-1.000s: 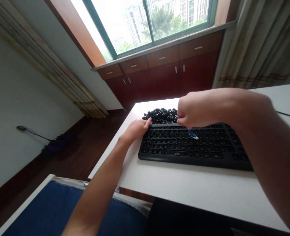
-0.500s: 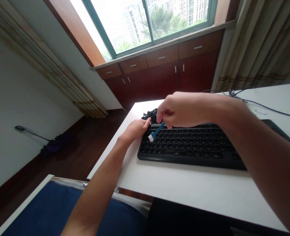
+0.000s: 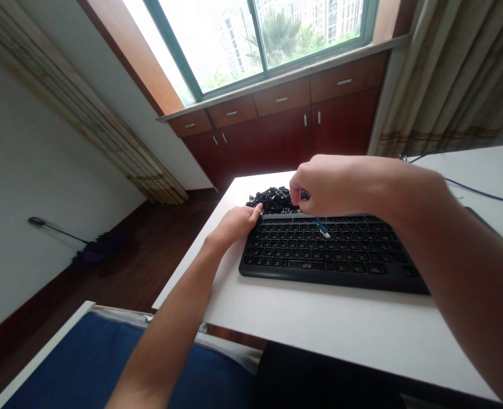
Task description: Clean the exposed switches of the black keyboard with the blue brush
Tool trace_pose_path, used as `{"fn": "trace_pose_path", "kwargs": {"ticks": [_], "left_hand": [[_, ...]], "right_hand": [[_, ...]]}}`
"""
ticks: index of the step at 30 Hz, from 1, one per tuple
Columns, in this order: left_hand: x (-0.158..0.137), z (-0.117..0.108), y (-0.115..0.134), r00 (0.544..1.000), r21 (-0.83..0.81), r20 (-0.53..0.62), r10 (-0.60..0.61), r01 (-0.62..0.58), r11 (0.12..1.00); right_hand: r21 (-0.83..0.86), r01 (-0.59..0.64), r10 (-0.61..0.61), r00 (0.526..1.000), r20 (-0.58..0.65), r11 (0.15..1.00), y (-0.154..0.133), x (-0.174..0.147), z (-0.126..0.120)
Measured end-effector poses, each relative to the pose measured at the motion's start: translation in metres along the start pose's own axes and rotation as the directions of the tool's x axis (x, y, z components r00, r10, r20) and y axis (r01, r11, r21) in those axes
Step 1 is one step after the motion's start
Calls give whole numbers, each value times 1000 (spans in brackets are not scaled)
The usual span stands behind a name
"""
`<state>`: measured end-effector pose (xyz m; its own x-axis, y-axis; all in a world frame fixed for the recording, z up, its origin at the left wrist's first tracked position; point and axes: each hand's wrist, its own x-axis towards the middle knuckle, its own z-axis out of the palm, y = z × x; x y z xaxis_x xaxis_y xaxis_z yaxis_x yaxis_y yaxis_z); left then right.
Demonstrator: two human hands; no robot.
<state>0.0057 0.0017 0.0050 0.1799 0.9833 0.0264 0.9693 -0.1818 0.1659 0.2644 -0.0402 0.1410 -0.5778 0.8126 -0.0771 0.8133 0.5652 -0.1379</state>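
One long red-brown cabinet (image 3: 277, 122) runs beneath the window, with four drawers along its top and four doors below; all eight are closed, so whatever they contain is hidden. Above it is one window (image 3: 257, 40) in a green frame, with buildings and greenery outside. Two patterned curtains hang in the room, a left curtain (image 3: 76, 102) and a right curtain (image 3: 451, 79). One white desk (image 3: 319, 318) fills the right foreground, and one blue cloth surface (image 3: 72, 358) with a white edge lies at lower left. On the dark floor (image 3: 136, 267) is one duster (image 3: 102, 247) with a purple head.

One black keyboard (image 3: 298, 253) lies flat on the desk, its rows of square key sockets exposed, too small to count. The person's two hands are at it. The left hand (image 3: 236, 222) rests at its upper left corner, thumb along the edge; how tightly that grip is closed cannot be told. The right hand (image 3: 325, 186) is above the far edge, its grip curled firmly around a handle. Just beyond the keyboard, near the left thumb, is one heap of black keycaps (image 3: 273, 199), too many to count. A dark cable (image 3: 485, 192) trails over the desk at right. The right hand's one blue brush (image 3: 323, 228) points its pale tip down at the sockets; whether it touches them cannot be told
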Motion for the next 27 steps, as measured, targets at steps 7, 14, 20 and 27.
{"fn": "trace_pose_path", "kwargs": {"ticks": [7,14,20,27], "left_hand": [[1,0,2,1000,28,0,5,-5,1000],[-2,-4,6,1000,33,26,-5,5,999],[-2,-4,6,1000,29,17,-4,3,1000],[0,-1,2,1000,6,3,4,-4,1000]], "right_hand": [[-35,20,-18,999,48,999,-12,3,10],[243,286,-299,954,20,927,-11,10,12],[80,254,-242,961,-135,964,-3,16,17],[-24,122,-124,989,-77,992,-4,9,10]]}}
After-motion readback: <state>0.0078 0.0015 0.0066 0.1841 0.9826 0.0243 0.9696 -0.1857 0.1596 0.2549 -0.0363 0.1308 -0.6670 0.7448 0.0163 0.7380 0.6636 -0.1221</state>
